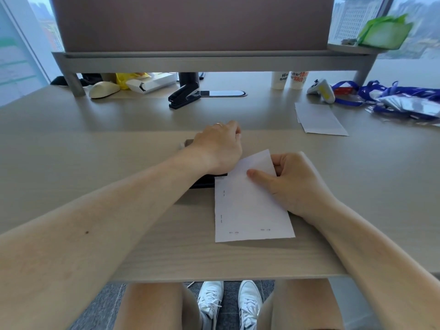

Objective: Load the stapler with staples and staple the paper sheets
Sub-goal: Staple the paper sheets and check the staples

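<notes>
A stack of white paper sheets point(250, 210) lies on the desk point(95, 151), with several staples along its left and bottom edges. My right hand point(295, 182) pinches its upper right part, thumb on top. A black stapler point(204, 182) sits at the sheets' top left corner, mostly hidden under my left hand point(216, 146). That hand lies over the stapler with the wrist pressing on it and the fingers curled down at the far end. A small dark and grey piece point(187, 142) shows just left of the hand.
A second black stapler point(183, 96) stands at the back under the grey shelf point(214, 58). More white sheets point(319, 119) lie at the right, beyond them blue lanyards point(392, 96) and a controller point(321, 89). Two cups point(289, 79), a mouse point(103, 90) and a box point(152, 83) line the back.
</notes>
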A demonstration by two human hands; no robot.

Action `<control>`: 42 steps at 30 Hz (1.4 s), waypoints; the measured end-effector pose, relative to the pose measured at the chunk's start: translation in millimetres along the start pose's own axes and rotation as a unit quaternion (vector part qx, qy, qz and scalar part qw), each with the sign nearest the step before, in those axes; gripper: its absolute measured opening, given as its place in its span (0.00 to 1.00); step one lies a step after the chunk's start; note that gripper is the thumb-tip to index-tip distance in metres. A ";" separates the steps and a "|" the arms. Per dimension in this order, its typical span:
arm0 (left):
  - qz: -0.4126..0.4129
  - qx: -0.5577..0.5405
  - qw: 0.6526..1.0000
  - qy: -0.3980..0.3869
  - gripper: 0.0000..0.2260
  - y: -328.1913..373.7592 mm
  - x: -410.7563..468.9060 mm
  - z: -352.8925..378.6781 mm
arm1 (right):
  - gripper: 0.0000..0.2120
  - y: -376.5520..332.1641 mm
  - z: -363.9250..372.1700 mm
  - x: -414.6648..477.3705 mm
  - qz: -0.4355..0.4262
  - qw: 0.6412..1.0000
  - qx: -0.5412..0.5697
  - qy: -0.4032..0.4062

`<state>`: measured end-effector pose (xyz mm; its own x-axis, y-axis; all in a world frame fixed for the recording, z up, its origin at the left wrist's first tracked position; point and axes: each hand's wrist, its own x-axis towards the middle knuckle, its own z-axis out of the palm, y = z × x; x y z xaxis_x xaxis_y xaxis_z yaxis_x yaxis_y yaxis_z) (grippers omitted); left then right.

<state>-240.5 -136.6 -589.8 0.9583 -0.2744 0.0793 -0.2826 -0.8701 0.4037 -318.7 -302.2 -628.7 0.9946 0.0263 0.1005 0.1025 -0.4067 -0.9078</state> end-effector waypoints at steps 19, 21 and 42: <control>-0.014 0.068 0.996 -0.058 0.22 6.3 -6.9 0.4 | 0.05 -1.4 -0.1 -0.5 0.003 1.000 -0.023 0.005; -0.016 0.070 0.996 -0.059 0.22 5.8 -6.0 0.4 | 0.05 -1.7 0.1 -0.2 0.004 1.000 -0.023 0.006; 0.008 0.118 0.992 -0.033 0.24 7.1 -9.6 5.3 | 0.05 -0.5 0.8 0.3 0.000 1.000 -0.029 0.013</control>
<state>-252.0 -142.4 -592.4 0.9510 -0.3086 0.0201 -0.3072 -0.9350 0.1771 -318.4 -301.3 -628.5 0.9938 0.0028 0.1112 0.1001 -0.4583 -0.8831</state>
